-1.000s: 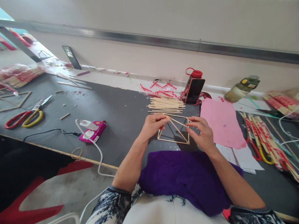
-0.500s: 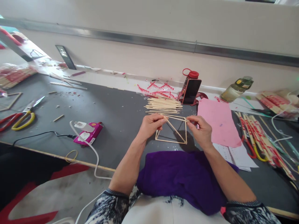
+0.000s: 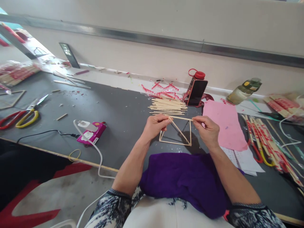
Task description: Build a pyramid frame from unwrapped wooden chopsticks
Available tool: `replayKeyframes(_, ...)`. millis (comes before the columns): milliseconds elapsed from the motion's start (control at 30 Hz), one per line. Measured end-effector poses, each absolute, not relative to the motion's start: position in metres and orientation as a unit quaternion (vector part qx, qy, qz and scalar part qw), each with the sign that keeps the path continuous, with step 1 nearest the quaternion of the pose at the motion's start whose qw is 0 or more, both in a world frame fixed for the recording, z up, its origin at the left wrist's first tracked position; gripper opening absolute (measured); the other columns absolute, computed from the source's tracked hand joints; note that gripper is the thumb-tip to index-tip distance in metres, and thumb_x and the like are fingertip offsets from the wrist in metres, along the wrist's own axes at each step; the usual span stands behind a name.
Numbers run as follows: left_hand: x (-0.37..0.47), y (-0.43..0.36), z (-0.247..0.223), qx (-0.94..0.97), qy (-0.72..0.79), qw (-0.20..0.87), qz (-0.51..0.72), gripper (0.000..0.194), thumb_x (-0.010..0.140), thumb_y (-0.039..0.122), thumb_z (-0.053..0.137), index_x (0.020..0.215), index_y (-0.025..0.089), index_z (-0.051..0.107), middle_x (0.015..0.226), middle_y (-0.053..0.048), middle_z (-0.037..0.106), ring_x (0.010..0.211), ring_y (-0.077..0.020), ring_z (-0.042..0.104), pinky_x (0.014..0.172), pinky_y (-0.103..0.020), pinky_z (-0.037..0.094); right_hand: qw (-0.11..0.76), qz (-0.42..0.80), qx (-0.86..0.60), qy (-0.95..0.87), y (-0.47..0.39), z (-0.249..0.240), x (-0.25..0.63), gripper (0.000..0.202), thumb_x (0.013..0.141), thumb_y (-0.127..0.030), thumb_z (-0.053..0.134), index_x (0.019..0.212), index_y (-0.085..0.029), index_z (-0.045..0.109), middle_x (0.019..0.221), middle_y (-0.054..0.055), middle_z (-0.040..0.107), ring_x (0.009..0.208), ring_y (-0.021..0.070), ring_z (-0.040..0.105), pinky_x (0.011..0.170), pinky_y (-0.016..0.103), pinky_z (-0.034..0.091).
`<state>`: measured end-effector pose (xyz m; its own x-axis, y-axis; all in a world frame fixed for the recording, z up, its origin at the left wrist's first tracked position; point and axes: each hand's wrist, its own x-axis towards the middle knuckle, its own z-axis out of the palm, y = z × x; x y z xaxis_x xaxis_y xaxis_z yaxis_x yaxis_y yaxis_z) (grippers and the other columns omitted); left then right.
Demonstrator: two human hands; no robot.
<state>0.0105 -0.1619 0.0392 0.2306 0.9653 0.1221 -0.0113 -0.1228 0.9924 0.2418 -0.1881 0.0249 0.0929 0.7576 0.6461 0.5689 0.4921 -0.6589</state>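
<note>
A frame of thin wooden sticks [image 3: 175,143] stands on the dark table in front of me, with one stick running diagonally across it. My left hand [image 3: 157,126] pinches the upper left corner, where the diagonal stick meets the top. At the upper right corner, my right hand [image 3: 207,129] has thumb and fingers closed on the end of a top stick [image 3: 181,118], which spans between both hands. The fingertips partly hide both upper corners. Just behind the frame lies a pile of loose wooden sticks [image 3: 168,105].
A phone [image 3: 197,92] leans on a red-capped bottle [image 3: 199,75]. Pink paper [image 3: 224,125] lies to the right, near packaged chopsticks [image 3: 268,139] and a greenish bottle [image 3: 244,91]. Leftward are a purple box [image 3: 92,134] with a white cable and yellow-and-red scissors [image 3: 29,115]. Purple cloth [image 3: 182,177] covers my lap.
The top stick now lies straighter between my hands along the frame's upper edge. My right hand has shifted slightly to the right, and the whole view has turned a little.
</note>
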Motion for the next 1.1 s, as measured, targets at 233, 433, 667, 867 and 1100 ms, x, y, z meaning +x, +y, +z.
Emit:
replayKeyframes(233,0.011,-0.160,0.036,0.586,0.403,0.523,0.470,0.017,0.073,0.032,0.069,0.080,0.017,0.074,0.066,0.001,0.060,0.047,-0.0055,0.051,0.045,-0.019,0.040,0.553,0.060,-0.489,-0.672,-0.177,0.030,0.244,0.009,0.081,-0.022,0.065,0.088,-0.024,0.071,0.085,0.002,0.070,0.076,0.0162,0.063,0.070,0.031,0.049)
replayKeyframes(433,0.011,-0.161,0.039,0.581,0.404,0.527,0.470,0.015,0.073,0.030,0.068,0.077,0.016,0.074,0.067,0.000,0.061,0.047,-0.0057,0.050,0.045,-0.019,0.040,0.550,0.051,-0.477,-0.684,-0.176,0.031,0.244,0.011,0.082,-0.019,0.064,0.087,-0.025,0.071,0.084,0.001,0.071,0.077,0.0158,0.063,0.070,0.031,0.049)
replayKeyframes(667,0.012,-0.162,0.041,0.574,0.416,0.520,0.477,0.011,0.073,0.027,0.069,0.075,0.018,0.074,0.068,0.000,0.060,0.047,-0.0057,0.050,0.046,-0.020,0.042,0.552,0.051,-0.464,-0.691,-0.176,0.032,0.245,0.009,0.083,-0.019,0.063,0.085,-0.025,0.071,0.080,0.001,0.071,0.075,0.0156,0.063,0.069,0.030,0.049)
replayKeyframes(867,0.013,-0.161,0.042,0.577,0.431,0.505,0.476,0.012,0.071,0.027,0.070,0.077,0.017,0.075,0.067,0.000,0.060,0.047,-0.0060,0.049,0.046,-0.020,0.042,0.548,0.059,-0.450,-0.703,-0.174,0.031,0.247,0.011,0.084,-0.018,0.062,0.086,-0.025,0.071,0.081,0.001,0.071,0.078,0.0160,0.063,0.071,0.031,0.050)
replayKeyframes(1100,0.013,-0.162,0.043,0.583,0.436,0.500,0.470,0.011,0.071,0.027,0.070,0.075,0.017,0.074,0.066,0.000,0.061,0.047,-0.0061,0.050,0.047,-0.020,0.042,0.536,0.065,-0.463,-0.703,-0.173,0.031,0.248,0.010,0.084,-0.023,0.062,0.082,-0.026,0.071,0.080,0.000,0.071,0.076,0.0160,0.064,0.070,0.030,0.049)
